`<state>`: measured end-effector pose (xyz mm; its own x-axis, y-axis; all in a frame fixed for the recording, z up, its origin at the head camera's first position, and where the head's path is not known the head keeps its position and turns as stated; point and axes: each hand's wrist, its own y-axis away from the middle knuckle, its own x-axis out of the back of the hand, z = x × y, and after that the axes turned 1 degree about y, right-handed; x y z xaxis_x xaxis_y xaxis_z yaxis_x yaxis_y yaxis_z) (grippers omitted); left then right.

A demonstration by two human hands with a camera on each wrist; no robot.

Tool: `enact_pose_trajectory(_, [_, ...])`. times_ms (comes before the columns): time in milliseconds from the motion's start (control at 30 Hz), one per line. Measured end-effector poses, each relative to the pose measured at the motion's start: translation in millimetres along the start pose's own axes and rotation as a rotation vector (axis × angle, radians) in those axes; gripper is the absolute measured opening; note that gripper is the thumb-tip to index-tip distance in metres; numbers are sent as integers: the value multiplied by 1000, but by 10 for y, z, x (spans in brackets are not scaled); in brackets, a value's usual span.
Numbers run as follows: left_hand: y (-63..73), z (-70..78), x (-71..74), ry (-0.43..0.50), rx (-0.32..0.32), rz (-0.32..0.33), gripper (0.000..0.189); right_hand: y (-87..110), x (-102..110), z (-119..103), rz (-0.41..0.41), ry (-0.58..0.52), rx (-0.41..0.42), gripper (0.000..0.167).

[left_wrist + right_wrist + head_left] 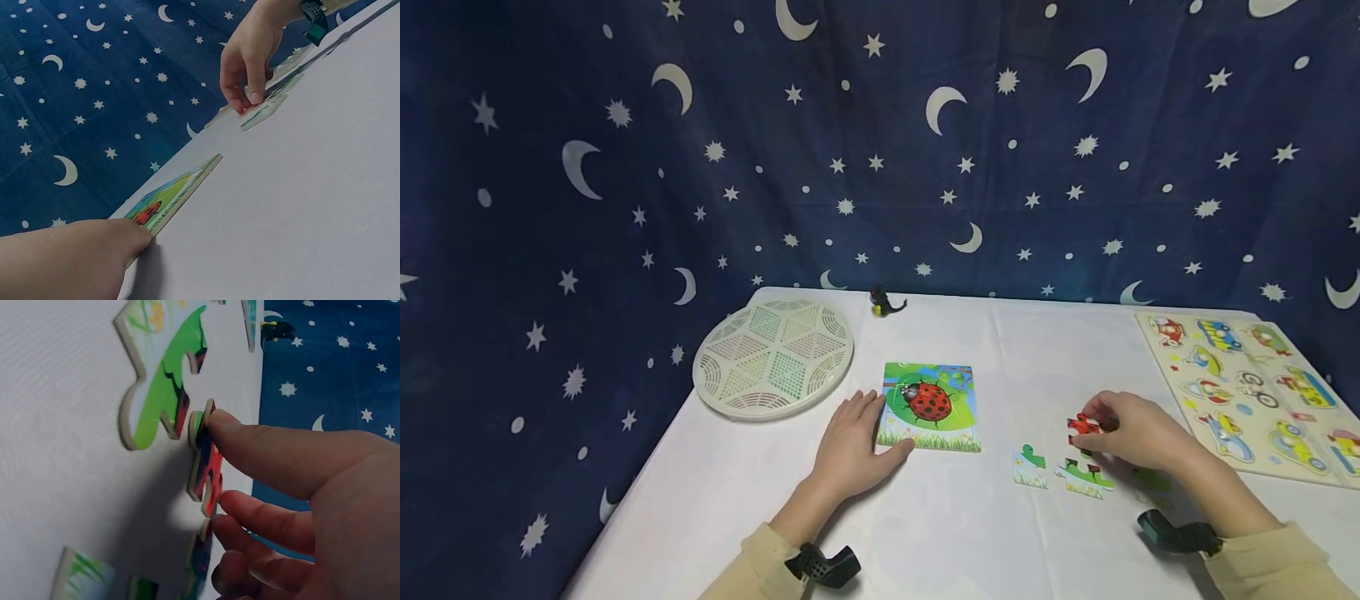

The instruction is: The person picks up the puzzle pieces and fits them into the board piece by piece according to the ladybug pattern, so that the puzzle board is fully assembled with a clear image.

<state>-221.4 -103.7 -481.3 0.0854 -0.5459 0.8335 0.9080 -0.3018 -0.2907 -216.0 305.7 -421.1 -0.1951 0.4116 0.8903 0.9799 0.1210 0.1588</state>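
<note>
The right hand (1138, 433) pinches a red puzzle piece (1082, 427) by its edges; it looks light, stiff and thin. The left hand (852, 446) lies flat, fingers relaxed, at the ladybird puzzle's (931, 406) nine o'clock edge.

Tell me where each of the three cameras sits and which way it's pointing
Head: worn high, looks forward and down over the white table; shows both forearms, left hand on the ladybug picture, right hand pinching a red puzzle piece.
Left wrist: low by the table, looks across it; shows the left hand touching the picture.
Right wrist: close, tilted sideways; shows right-hand fingers on the red piece.
Shared: left wrist and head views both show the right hand.
</note>
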Motion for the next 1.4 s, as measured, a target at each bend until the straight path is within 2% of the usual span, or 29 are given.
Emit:
enact_pose_trajectory(300, [30,-18,-40,-14,-19,22,80,35,8,13,4,19,38,51])
enact_pose_trajectory(433, [26,-10,-65,-10,-18,34,79,45,-13,66,22,39,58,57])
enact_pose_trajectory(600, [35,7,-116,-3,0,17,80,91,-73,101,33,37,19,66])
enact_pose_trajectory(900, [25,-9,-66,-16,13,19,81,67,-145,43,82,-16,23,59])
enact_pose_trajectory(1100, [33,-48,-47,-13,-6,46,80,46,-158,-22,59,-45,34,59])
enact_pose_trajectory(1400, [29,-23,-56,-5,-7,34,80,-9,-70,-12,-15,-125,100,48])
